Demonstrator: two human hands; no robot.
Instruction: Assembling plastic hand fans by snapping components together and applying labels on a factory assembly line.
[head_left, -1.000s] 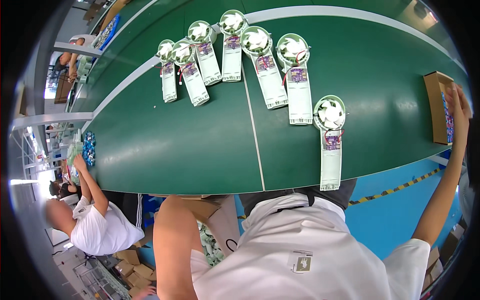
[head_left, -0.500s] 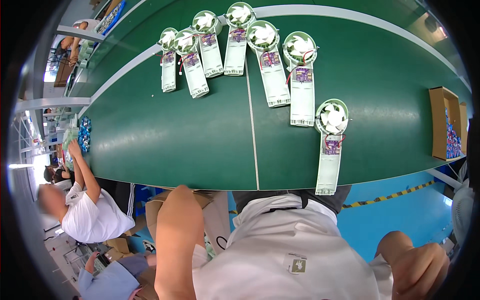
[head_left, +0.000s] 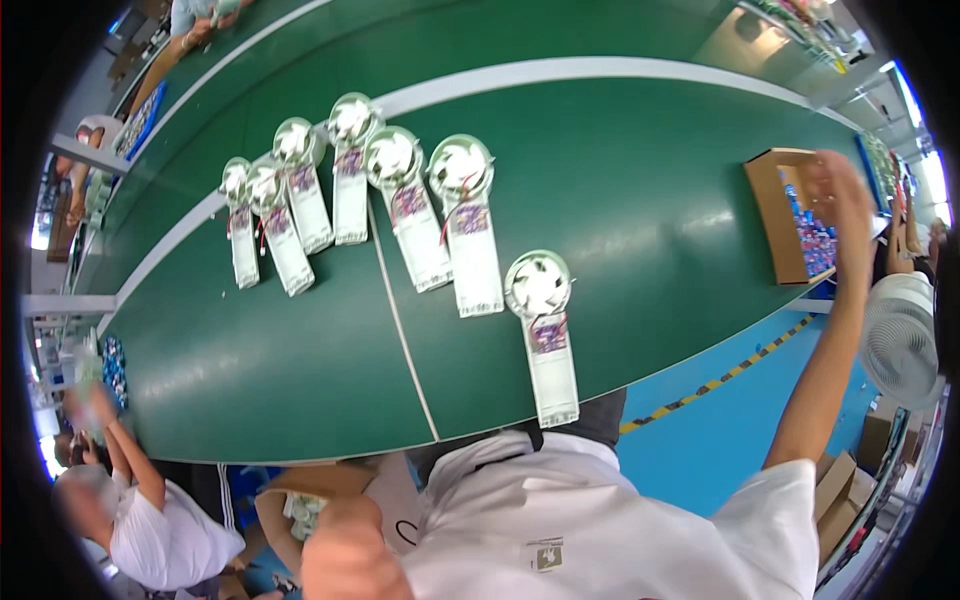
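Observation:
My right hand reaches over the open cardboard box at the right end of the table. Its fingers look spread, and nothing shows between them. Inside the box lie many small blue and purple pieces. A blurred part of my left arm or hand is low beside my shirt; its fingers cannot be made out. In front of me a pale green handheld fan body, with white blades and a purple circuit board, lies at the table's near edge. Several similar fan bodies lie in a row beyond it.
The green table has a pale seam and a white rail at its far side. A person in a white shirt works at the left, near a pile of blue pieces. An open carton stands below the table; a white floor fan is at right.
My right hand has swung from beside my body up to the cardboard box. My left arm has drawn down. The view has turned rightward, so the fan bodies appear farther left and lower.

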